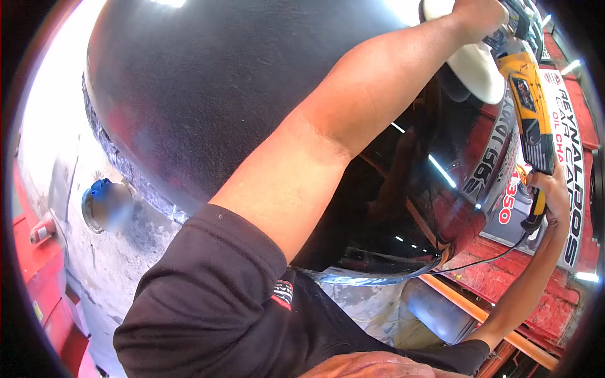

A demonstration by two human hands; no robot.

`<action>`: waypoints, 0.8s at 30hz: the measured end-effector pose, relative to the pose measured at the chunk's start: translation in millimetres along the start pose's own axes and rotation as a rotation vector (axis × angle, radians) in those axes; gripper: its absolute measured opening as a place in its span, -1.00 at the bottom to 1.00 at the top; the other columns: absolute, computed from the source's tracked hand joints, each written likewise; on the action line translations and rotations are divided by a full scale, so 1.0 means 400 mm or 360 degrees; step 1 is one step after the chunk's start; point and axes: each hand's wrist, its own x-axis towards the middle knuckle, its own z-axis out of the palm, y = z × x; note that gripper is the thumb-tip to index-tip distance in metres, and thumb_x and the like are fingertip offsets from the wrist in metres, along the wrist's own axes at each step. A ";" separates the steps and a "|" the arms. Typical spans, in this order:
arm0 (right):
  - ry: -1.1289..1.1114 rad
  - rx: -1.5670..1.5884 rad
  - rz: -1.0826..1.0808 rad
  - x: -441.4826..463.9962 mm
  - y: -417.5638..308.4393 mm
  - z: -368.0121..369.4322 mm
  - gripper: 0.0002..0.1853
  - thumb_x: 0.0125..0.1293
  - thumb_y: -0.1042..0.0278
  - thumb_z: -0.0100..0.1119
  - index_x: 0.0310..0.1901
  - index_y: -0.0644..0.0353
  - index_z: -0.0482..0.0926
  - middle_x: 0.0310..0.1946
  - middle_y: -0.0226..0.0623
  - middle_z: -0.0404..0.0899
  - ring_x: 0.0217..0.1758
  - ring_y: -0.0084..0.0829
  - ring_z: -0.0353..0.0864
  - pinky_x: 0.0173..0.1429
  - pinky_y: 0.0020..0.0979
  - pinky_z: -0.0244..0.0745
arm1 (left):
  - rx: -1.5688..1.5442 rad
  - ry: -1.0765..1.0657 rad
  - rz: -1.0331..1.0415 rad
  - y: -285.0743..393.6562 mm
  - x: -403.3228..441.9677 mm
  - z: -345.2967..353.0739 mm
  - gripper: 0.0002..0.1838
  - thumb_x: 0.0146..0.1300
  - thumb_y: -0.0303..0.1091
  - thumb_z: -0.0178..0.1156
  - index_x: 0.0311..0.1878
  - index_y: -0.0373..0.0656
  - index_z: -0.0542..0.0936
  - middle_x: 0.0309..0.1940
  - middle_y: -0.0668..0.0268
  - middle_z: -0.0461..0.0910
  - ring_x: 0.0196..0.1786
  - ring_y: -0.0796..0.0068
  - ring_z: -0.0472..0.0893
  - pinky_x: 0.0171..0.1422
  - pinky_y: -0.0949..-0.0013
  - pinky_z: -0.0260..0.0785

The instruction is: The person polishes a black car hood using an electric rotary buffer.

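A yellow-and-black polisher (528, 107) with a wide white pad (474, 72) is in both my hands at the upper right. My left hand (480, 19) is closed at its front end, near the pad. Around the rear grip, close to the cord, my right hand (549, 192) is wrapped. The pad is at the edge of the large, curved black car panel (208, 82); whether it touches cannot be seen clearly. Dull and finely streaked on the left, the panel is glossy and reflective on the right. My left forearm crosses in front of it.
Crinkled plastic film (116, 160) edges the panel. A power cord (485, 259) trails below the polisher. At the right stands a lettered white sign (570, 183) by red shelving or wall panels. An orange bar (466, 309) runs low. A person in a blue cap (94, 205) is at the left.
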 end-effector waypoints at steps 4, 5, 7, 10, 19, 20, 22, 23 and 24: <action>-0.0027 -0.0052 -0.0036 0.063 -0.045 0.007 -0.40 -0.03 0.48 0.20 0.17 0.28 0.45 -0.47 -0.39 0.50 -0.56 -0.54 0.48 -0.43 -0.45 0.47 | -0.0029 0.0057 -0.0020 -0.008 0.073 -0.035 -0.74 0.03 -0.42 0.09 -0.46 -0.47 0.66 -0.54 0.02 0.67 -0.47 0.24 0.68 -0.39 0.17 0.51; -0.0022 -0.0053 -0.0032 0.063 -0.059 0.013 -0.39 -0.03 0.48 0.20 0.18 0.28 0.45 -0.47 -0.39 0.50 -0.57 -0.54 0.47 -0.43 -0.45 0.47 | 0.0009 0.0086 0.0039 -0.013 0.083 -0.039 -0.73 0.03 -0.42 0.09 -0.45 -0.47 0.66 -0.54 0.02 0.66 -0.47 0.24 0.68 -0.39 0.17 0.50; -0.0032 -0.0047 -0.0037 0.064 -0.059 0.012 -0.39 -0.02 0.47 0.20 0.18 0.28 0.44 -0.47 -0.38 0.50 -0.57 -0.54 0.48 -0.43 -0.46 0.47 | 0.0085 0.0139 0.0158 -0.016 0.088 -0.038 -0.73 0.04 -0.41 0.09 -0.44 -0.47 0.67 -0.54 0.01 0.66 -0.46 0.24 0.68 -0.40 0.16 0.50; -0.0060 -0.0051 -0.0046 0.060 -0.035 -0.006 -0.38 -0.03 0.47 0.20 0.19 0.28 0.43 -0.47 -0.39 0.50 -0.57 -0.53 0.48 -0.43 -0.45 0.46 | -0.0083 0.0135 -0.0016 0.015 0.034 -0.037 -0.72 0.02 -0.41 0.10 -0.41 -0.48 0.67 -0.53 -0.02 0.68 -0.45 0.18 0.70 -0.32 0.15 0.53; -0.0074 0.0072 0.0067 -0.094 0.091 -0.020 -0.28 -0.14 0.55 0.19 0.23 0.30 0.46 -0.42 -0.39 0.51 -0.52 -0.53 0.51 -0.44 -0.46 0.48 | 0.0238 0.0303 -0.0013 0.045 -0.136 0.055 -0.74 0.00 -0.53 0.20 -0.26 -0.51 0.69 -0.24 -0.27 0.71 -0.05 -0.09 0.76 0.09 0.14 0.57; -0.0048 0.0073 0.0068 -0.102 0.086 -0.014 -0.30 -0.14 0.55 0.20 0.20 0.30 0.47 -0.41 -0.38 0.53 -0.51 -0.53 0.53 -0.43 -0.47 0.48 | 0.0321 0.0293 0.0052 0.042 -0.138 0.052 -0.76 0.01 -0.54 0.20 -0.25 -0.49 0.68 -0.29 -0.20 0.72 -0.12 -0.03 0.76 0.02 0.14 0.58; -0.0080 0.0108 0.0059 -0.099 0.085 -0.012 -0.31 -0.14 0.55 0.20 0.19 0.29 0.49 -0.41 -0.39 0.53 -0.51 -0.53 0.52 -0.42 -0.47 0.48 | 0.0379 0.0254 0.0169 0.045 -0.130 0.043 -0.75 0.04 -0.49 0.17 -0.28 -0.48 0.68 -0.36 -0.16 0.72 -0.20 0.00 0.77 -0.06 0.13 0.59; -0.0097 0.0124 0.0055 -0.093 0.082 -0.009 -0.32 -0.14 0.56 0.20 0.19 0.29 0.50 -0.41 -0.39 0.53 -0.51 -0.54 0.52 -0.42 -0.47 0.48 | 0.0354 0.0226 0.0218 0.047 -0.118 0.030 -0.72 0.05 -0.43 0.13 -0.31 -0.49 0.69 -0.38 -0.18 0.72 -0.21 -0.02 0.78 -0.07 0.10 0.59; -0.0093 0.0119 0.0032 -0.086 0.079 -0.007 -0.32 -0.13 0.55 0.20 0.19 0.29 0.50 -0.41 -0.39 0.52 -0.51 -0.54 0.52 -0.41 -0.47 0.48 | 0.0327 0.0199 0.0270 0.068 -0.116 0.015 -0.67 0.07 -0.36 0.10 -0.34 -0.50 0.70 -0.40 -0.21 0.72 -0.22 -0.04 0.78 -0.07 0.08 0.59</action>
